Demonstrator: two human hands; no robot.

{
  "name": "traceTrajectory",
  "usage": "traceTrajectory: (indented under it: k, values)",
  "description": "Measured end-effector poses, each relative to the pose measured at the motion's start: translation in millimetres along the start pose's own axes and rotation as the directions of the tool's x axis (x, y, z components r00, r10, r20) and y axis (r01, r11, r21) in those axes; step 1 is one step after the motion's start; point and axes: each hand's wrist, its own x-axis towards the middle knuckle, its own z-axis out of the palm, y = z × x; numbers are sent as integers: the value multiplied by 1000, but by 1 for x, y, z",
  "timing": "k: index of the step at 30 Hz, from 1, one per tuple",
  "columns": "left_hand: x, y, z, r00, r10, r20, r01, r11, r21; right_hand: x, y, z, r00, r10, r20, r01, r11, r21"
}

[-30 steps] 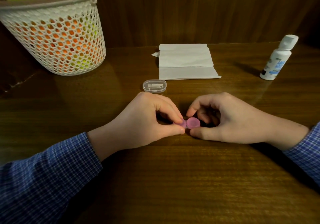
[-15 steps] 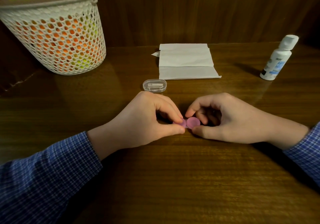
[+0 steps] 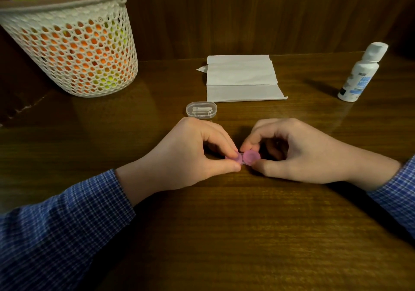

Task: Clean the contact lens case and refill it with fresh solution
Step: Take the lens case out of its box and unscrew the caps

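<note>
A small pink contact lens case (image 3: 247, 157) lies on the wooden table (image 3: 224, 223) between my hands. My left hand (image 3: 186, 155) pinches its left end between thumb and forefinger, hiding most of that side. My right hand (image 3: 292, 151) pinches the round right cap with thumb and forefinger curled round it. A white solution bottle (image 3: 359, 75) with a closed cap stands at the far right. A folded white tissue (image 3: 242, 78) lies at the back centre.
A small clear plastic box (image 3: 201, 109) holding a white piece sits just behind my left hand. A white mesh basket (image 3: 74, 45) with orange and yellow contents stands at the back left. A dark wood wall closes the far side.
My right forefinger has curled a little closer over the right cap. Both hands stay in place on the case.
</note>
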Motion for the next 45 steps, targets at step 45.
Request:
traceTrajectory:
  k: [45]
  values:
    - [-1, 0, 0, 1000, -5, -10, 5, 1000, 8, -2, -5, 0, 998, -12, -61, 15, 999, 46]
